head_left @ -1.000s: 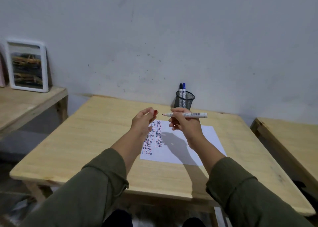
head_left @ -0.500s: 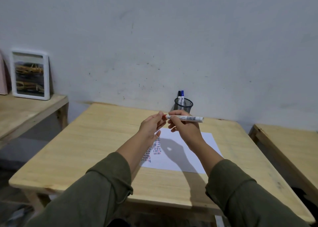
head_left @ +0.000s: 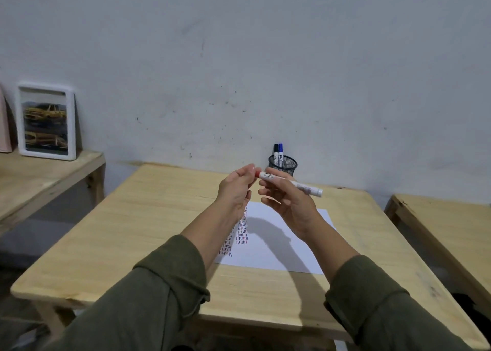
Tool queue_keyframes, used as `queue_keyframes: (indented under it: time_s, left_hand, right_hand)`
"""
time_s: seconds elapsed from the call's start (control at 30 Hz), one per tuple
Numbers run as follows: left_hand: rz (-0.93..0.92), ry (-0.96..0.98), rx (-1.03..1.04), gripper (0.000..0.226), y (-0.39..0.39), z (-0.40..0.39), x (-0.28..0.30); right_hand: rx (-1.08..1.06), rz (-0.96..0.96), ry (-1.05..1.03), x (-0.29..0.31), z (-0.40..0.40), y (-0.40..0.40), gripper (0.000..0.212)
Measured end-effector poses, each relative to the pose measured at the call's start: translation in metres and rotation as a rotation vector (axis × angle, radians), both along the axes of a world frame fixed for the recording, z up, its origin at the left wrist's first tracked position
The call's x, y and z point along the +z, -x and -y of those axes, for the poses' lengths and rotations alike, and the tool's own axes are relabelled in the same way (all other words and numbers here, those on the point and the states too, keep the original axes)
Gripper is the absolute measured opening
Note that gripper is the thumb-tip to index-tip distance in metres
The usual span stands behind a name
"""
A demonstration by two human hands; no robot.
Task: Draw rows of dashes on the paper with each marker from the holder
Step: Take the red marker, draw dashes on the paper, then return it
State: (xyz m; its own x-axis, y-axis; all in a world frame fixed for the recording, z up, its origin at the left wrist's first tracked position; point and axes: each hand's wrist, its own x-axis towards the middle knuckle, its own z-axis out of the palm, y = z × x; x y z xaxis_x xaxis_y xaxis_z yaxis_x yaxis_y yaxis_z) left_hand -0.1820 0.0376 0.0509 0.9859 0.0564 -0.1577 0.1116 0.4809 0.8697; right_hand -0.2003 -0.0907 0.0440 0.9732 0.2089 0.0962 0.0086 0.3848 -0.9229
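Note:
My right hand (head_left: 289, 201) holds a white marker (head_left: 292, 184) level above the paper, its barrel pointing right. A red cap (head_left: 257, 174) sits on the marker's left end, pinched by the fingertips of my left hand (head_left: 236, 188). Below the hands lies a white sheet of paper (head_left: 279, 247) with columns of red and dark dashes along its left side, partly hidden by my left forearm. At the table's far edge stands a black mesh holder (head_left: 283, 165) with a black marker (head_left: 276, 152) and a blue marker (head_left: 280, 152) upright in it.
The paper lies on a light wooden table (head_left: 132, 231) against a grey wall. A lower wooden bench on the left carries a white picture frame (head_left: 47, 120). Another wooden table (head_left: 449, 233) stands close on the right.
My left hand came in from the left with the red cap and brought it onto the marker's tip. The camera tilted, so the table sits lower in view.

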Motion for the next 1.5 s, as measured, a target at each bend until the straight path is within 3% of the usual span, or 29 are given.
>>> queue_keyframes:
  time_s: [0.1, 0.17, 0.33, 0.37, 0.63, 0.73, 0.83, 1.07, 1.5]
  left_hand:
    - [0.011, -0.026, 0.040, 0.009, -0.015, -0.005, 0.009]
    - [0.017, -0.072, 0.003, 0.009, -0.026, -0.007, 0.013]
    - [0.096, -0.248, -0.138, 0.011, -0.054, 0.010, 0.022]
    - [0.107, -0.276, -0.169, 0.015, -0.061, 0.014, 0.024]
    - [0.087, -0.637, -0.129, 0.049, -0.125, 0.032, 0.010]
    - [0.110, -0.739, -0.134, 0.060, -0.145, 0.042, 0.000]
    - [0.088, -0.836, -0.103, 0.063, -0.159, 0.049, -0.011]
    - [0.145, -0.891, -0.121, 0.058, -0.171, 0.055, -0.034]
    - [0.156, -0.712, -0.096, 0.060, -0.180, 0.055, -0.048]
  right_hand:
    - [0.111, -0.044, -0.068, 0.002, 0.018, -0.003, 0.054]
    - [0.166, -0.075, -0.068, 0.007, 0.027, -0.006, 0.060]
    - [0.067, -0.018, 0.240, 0.013, 0.034, -0.031, 0.008]
    - [0.020, -0.014, 0.300, 0.013, 0.037, -0.040, 0.008]
    - [-0.302, 0.173, 0.572, 0.043, 0.071, -0.123, 0.077]
    - [-0.393, 0.235, 0.671, 0.051, 0.078, -0.154, 0.087]
    - [-0.416, 0.253, 0.757, 0.044, 0.082, -0.181, 0.084]
    - [-0.432, 0.310, 0.937, 0.011, 0.082, -0.214, 0.069]
    - [-0.368, 0.503, 1.281, -0.015, 0.072, -0.231, 0.063]
